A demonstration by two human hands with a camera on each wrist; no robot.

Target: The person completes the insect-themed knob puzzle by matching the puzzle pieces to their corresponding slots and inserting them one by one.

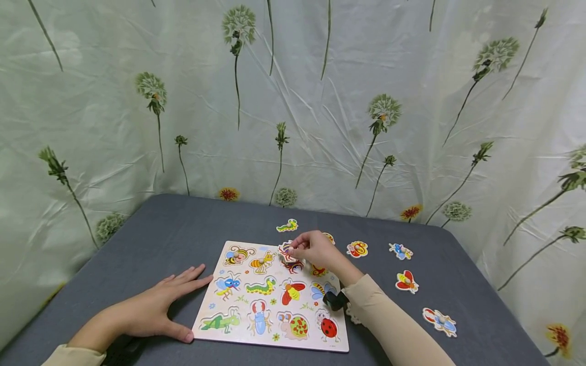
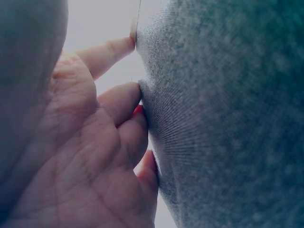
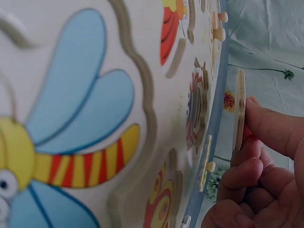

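My right hand (image 1: 316,248) pinches a wooden spider puzzle piece (image 1: 285,250) between thumb and fingers, over the top row of the puzzle board (image 1: 274,343). Just below it shows the board's spider recess (image 1: 293,267). Seen edge-on in the right wrist view, the piece (image 3: 240,109) stands apart from the board face. My left hand (image 1: 153,305) lies spread on the table, its thumb at the board's near left corner and its index fingertip at the left edge. In the left wrist view, the fingertips (image 2: 121,102) meet the grey cloth. Two knobbed bee pieces (image 1: 262,262) sit in the top row.
Loose pieces lie beyond and right of the board: a green caterpillar (image 1: 287,225), a butterfly (image 1: 357,249), a blue insect (image 1: 401,251), a red-winged insect (image 1: 407,281) and a beetle (image 1: 439,322). My right forearm partly covers another piece (image 1: 352,313). A flowered curtain (image 1: 197,101) hangs behind the table.
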